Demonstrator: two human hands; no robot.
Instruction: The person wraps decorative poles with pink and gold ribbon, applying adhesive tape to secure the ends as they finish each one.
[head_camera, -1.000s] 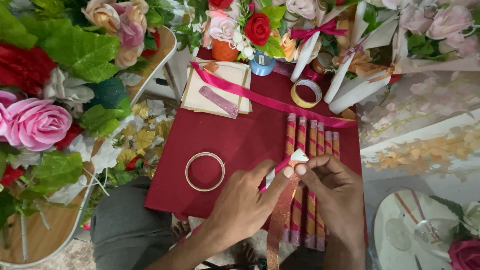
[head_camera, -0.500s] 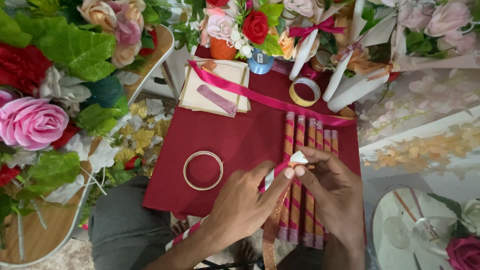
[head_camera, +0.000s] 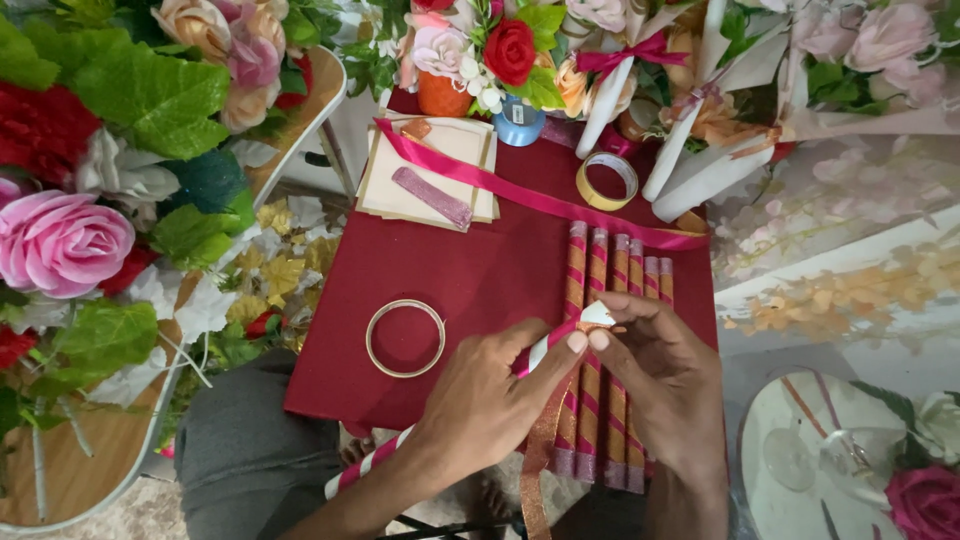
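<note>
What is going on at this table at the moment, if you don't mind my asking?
A person sits at a dark red board and holds a white stick part-wound with pink ribbon. The left hand grips the stick, and the right hand pinches its white tip. A glittery orange ribbon hangs down by the hands. Five wrapped sticks lie side by side under the hands, with a metal ring to the left, a tape roll further back, and artificial flowers all around.

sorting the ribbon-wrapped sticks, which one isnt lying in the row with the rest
The stick pinched at its white tip by both hands; it slants across the red board, while the finished sticks lie side by side.
</note>
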